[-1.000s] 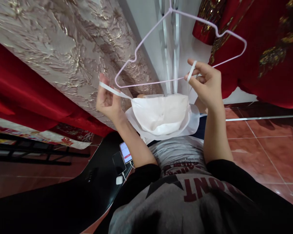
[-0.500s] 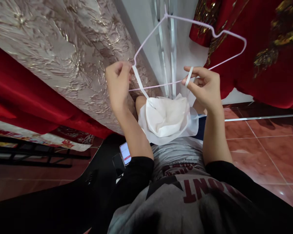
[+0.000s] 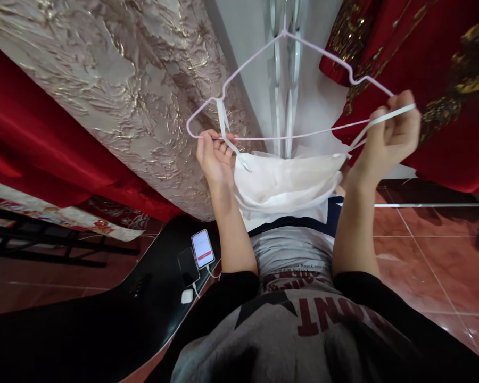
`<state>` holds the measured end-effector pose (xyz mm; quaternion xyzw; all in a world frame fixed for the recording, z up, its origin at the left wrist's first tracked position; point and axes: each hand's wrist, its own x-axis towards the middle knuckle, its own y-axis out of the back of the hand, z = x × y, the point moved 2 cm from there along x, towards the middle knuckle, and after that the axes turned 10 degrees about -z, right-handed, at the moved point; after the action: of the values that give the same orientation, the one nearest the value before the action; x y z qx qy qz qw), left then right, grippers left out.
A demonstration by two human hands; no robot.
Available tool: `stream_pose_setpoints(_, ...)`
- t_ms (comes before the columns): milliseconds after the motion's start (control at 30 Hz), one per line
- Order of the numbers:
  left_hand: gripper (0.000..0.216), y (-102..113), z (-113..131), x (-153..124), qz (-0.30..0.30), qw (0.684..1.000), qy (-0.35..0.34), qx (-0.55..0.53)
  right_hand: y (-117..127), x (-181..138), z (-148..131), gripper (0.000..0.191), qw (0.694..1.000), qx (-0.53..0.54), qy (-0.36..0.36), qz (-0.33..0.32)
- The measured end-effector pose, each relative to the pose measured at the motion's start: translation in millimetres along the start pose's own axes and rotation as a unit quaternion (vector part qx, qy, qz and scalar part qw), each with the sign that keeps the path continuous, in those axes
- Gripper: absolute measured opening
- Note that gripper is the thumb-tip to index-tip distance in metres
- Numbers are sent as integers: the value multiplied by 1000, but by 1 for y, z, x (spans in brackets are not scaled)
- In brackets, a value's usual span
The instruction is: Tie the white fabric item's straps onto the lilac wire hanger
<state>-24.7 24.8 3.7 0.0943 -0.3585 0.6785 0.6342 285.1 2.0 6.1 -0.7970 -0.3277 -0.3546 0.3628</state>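
both hands (image 3: 395, 130) stretch white garment (image 3: 287, 178) under hanger (image 3: 239, 69).

Black sleeves, grey maroon-lettered shirt

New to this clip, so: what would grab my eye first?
A pale wire hanger hangs top centre, a white garment slung beneath it. The left hand pinches the left strap at the hanger's left end; the right hand pulls the right strap up right, before red-and-gold cloth.
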Motion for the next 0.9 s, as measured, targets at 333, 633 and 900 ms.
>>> stream_pose_setpoints(333,52,3,9,-2,1,998,13,59,-1,76,-19,15,968,-74,-84,-225)
stream_pose_setpoints(633,46,6,4,0,19,999,25,43,-35,81,-66,35,921,-235,-73,-302)
stream_pose_setpoints(900,48,5,-1,1,22,998,31,60,-39,19,-68,2,938,-77,2,-339)
